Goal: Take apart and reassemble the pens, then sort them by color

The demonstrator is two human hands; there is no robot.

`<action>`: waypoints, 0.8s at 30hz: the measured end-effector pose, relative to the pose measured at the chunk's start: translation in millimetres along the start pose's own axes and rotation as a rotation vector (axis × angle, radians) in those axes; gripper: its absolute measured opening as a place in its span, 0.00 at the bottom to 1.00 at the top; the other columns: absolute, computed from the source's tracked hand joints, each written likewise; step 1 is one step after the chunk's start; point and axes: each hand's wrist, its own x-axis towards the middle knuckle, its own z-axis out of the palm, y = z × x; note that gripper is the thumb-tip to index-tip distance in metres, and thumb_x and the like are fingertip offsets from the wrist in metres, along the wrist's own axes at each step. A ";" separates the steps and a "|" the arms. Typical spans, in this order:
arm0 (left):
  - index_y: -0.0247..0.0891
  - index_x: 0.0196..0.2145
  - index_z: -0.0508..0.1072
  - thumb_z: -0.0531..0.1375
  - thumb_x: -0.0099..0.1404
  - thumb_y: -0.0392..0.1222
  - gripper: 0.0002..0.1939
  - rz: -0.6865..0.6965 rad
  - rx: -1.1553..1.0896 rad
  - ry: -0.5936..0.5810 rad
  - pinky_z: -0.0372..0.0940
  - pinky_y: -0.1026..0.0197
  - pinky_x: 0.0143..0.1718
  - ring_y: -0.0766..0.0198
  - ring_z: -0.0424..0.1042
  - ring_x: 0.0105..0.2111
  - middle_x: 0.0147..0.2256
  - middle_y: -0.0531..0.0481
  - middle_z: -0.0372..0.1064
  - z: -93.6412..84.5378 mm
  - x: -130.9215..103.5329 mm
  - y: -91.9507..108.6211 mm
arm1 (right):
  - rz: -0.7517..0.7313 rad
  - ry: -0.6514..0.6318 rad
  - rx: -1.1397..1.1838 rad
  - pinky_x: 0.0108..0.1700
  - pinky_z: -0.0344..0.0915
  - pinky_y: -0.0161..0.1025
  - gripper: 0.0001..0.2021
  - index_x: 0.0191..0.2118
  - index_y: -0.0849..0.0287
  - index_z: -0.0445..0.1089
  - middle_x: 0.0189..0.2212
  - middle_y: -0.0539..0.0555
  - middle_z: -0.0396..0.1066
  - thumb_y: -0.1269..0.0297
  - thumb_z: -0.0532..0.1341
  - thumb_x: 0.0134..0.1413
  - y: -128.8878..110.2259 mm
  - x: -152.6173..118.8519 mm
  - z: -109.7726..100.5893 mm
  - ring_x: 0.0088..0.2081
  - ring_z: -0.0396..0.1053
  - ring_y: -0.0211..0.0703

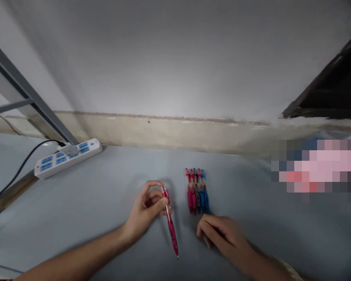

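Note:
A dark pink click pen (171, 231) is pinched near its top between the thumb and fingers of my left hand (148, 207). It slants down to the right, its point at the lower end, and one finger lies by the push button. To its right, several pens (197, 192) lie side by side in a neat row: red or pink ones on the left, a black one in the middle, blue ones on the right. My right hand (219, 234) rests just below that row, fingers curled and closed, with nothing visible in them.
On the left of the grey table (128, 166) lies a white power strip (68, 158) with blue sockets and a black cable (23, 164). Behind it rises a metal frame (32, 97) by the wall. A blurred-out pink area (330, 164) is at the right.

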 end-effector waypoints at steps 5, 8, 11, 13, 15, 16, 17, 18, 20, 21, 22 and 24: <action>0.42 0.43 0.67 0.70 0.59 0.40 0.18 -0.011 0.017 -0.012 0.74 0.62 0.30 0.66 0.75 0.26 0.28 0.57 0.72 -1.2 0.0 0.2 | 0.000 -0.019 -0.013 0.28 0.55 0.36 0.23 0.24 0.57 0.64 0.18 0.48 0.61 0.51 0.48 0.67 2.5 1.1 0.4 0.23 0.62 0.39; 0.42 0.43 0.67 0.70 0.59 0.40 0.18 -0.013 0.022 -0.016 0.74 0.63 0.30 0.68 0.74 0.26 0.28 0.57 0.71 -2.3 -0.6 -0.5 | 0.009 -0.025 -0.016 0.28 0.55 0.36 0.23 0.25 0.57 0.65 0.18 0.48 0.61 0.51 0.47 0.67 4.5 0.3 0.5 0.23 0.62 0.39; 0.42 0.44 0.67 0.70 0.60 0.40 0.18 -0.006 0.013 -0.009 0.73 0.63 0.30 0.68 0.74 0.26 0.28 0.58 0.71 -3.3 -0.8 -1.9 | 0.003 -0.025 -0.033 0.28 0.56 0.36 0.21 0.26 0.57 0.65 0.19 0.48 0.62 0.54 0.47 0.67 5.1 -1.0 0.6 0.23 0.62 0.38; 0.42 0.43 0.67 0.70 0.59 0.40 0.18 -0.001 0.006 -0.014 0.73 0.63 0.30 0.68 0.75 0.26 0.28 0.58 0.71 -3.9 -0.9 -2.7 | -0.025 -0.023 -0.062 0.27 0.55 0.35 0.20 0.25 0.57 0.64 0.19 0.47 0.62 0.56 0.48 0.67 4.8 -1.9 0.5 0.23 0.62 0.38; 0.42 0.42 0.67 0.70 0.59 0.41 0.18 -0.004 0.006 -0.005 0.72 0.64 0.30 0.68 0.75 0.26 0.27 0.59 0.71 -4.4 -0.8 -2.2 | -0.058 -0.010 -0.103 0.26 0.55 0.34 0.18 0.26 0.57 0.64 0.19 0.47 0.62 0.59 0.50 0.66 4.0 -2.6 -0.1 0.22 0.61 0.37; 0.43 0.42 0.67 0.70 0.59 0.41 0.18 -0.010 0.012 0.005 0.72 0.64 0.31 0.68 0.75 0.26 0.27 0.59 0.71 -4.6 -0.6 -1.1 | -0.077 -0.002 -0.130 0.26 0.55 0.34 0.16 0.26 0.57 0.64 0.19 0.46 0.62 0.61 0.51 0.66 3.4 -2.7 -0.8 0.22 0.61 0.36; 0.43 0.43 0.67 0.71 0.58 0.42 0.19 -0.021 0.024 0.011 0.72 0.63 0.31 0.68 0.75 0.26 0.27 0.59 0.71 -4.7 0.0 0.7 | -0.100 0.008 -0.164 0.25 0.55 0.33 0.15 0.27 0.57 0.65 0.19 0.46 0.62 0.63 0.52 0.65 2.8 -2.8 -1.7 0.21 0.60 0.35; 0.43 0.44 0.66 0.71 0.58 0.42 0.21 -0.035 0.046 0.015 0.72 0.63 0.30 0.67 0.75 0.26 0.27 0.59 0.71 -4.7 1.1 3.4 | -0.128 0.018 -0.208 0.25 0.55 0.33 0.13 0.28 0.58 0.66 0.19 0.46 0.63 0.65 0.53 0.65 2.0 -2.6 -2.8 0.21 0.61 0.35; 0.43 0.46 0.65 0.71 0.57 0.44 0.24 -0.055 0.127 0.008 0.72 0.63 0.29 0.66 0.75 0.27 0.26 0.59 0.71 -4.5 5.9 10.8 | -0.206 0.040 -0.313 0.25 0.58 0.32 0.09 0.30 0.58 0.67 0.21 0.46 0.66 0.69 0.55 0.63 0.1 -1.5 -5.4 0.21 0.63 0.34; 0.43 0.46 0.65 0.71 0.56 0.45 0.24 -0.057 0.193 -0.006 0.72 0.63 0.29 0.66 0.75 0.26 0.26 0.59 0.71 -4.2 10.2 15.3 | -0.254 0.052 -0.373 0.26 0.61 0.32 0.07 0.32 0.58 0.68 0.23 0.47 0.69 0.71 0.56 0.62 -0.8 -0.5 -6.7 0.22 0.65 0.35; 0.43 0.46 0.65 0.70 0.56 0.46 0.24 -0.052 0.268 -0.025 0.71 0.63 0.29 0.66 0.74 0.26 0.25 0.59 0.71 -3.7 16.0 19.8 | -0.306 0.066 -0.446 0.28 0.64 0.32 0.05 0.34 0.58 0.69 0.25 0.48 0.72 0.72 0.57 0.61 -1.8 1.0 -7.6 0.24 0.68 0.36; 0.41 0.46 0.64 0.69 0.56 0.45 0.24 -0.021 0.439 -0.081 0.71 0.62 0.29 0.66 0.73 0.24 0.24 0.58 0.71 -1.9 31.8 27.8 | -0.426 0.090 -0.655 0.33 0.68 0.34 0.06 0.38 0.59 0.70 0.31 0.51 0.75 0.75 0.58 0.60 -3.7 5.2 -8.2 0.29 0.72 0.38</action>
